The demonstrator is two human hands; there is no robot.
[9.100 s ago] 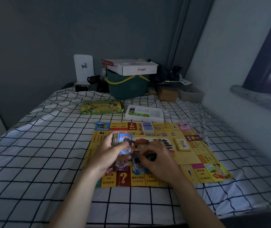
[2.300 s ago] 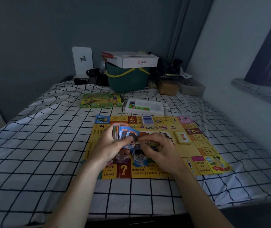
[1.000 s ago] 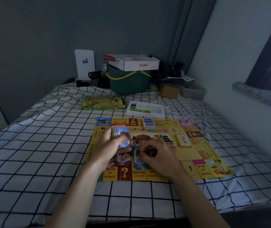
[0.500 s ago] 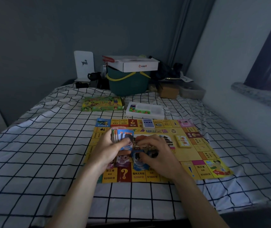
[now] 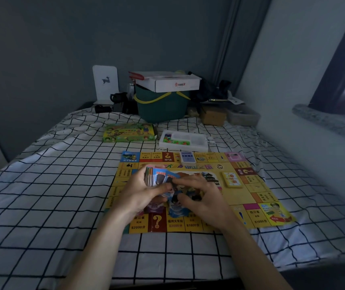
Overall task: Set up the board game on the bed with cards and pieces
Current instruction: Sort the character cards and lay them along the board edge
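Two piles already sit on the board (image 5: 257, 191), blue one (image 5: 187, 158) at the far edge, yellow one (image 5: 232, 179) right; since half a second ago the right hand (image 5: 201, 197) has lifted back to the card stack (image 5: 153, 177) gripped by the left hand (image 5: 140, 193), pinching the top card (dealing goes on). White tray (image 5: 185, 141) behind holds coloured pieces; green game box (image 5: 129, 132) lies closed

Green basket (image 5: 161, 107) under white carton (image 5: 173, 83); white stand (image 5: 105, 84); brown box (image 5: 213, 117) by wall.

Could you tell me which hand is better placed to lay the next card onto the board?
The right hand: its fingers already pinch the front card, while the left hand grips the colourful card stack.
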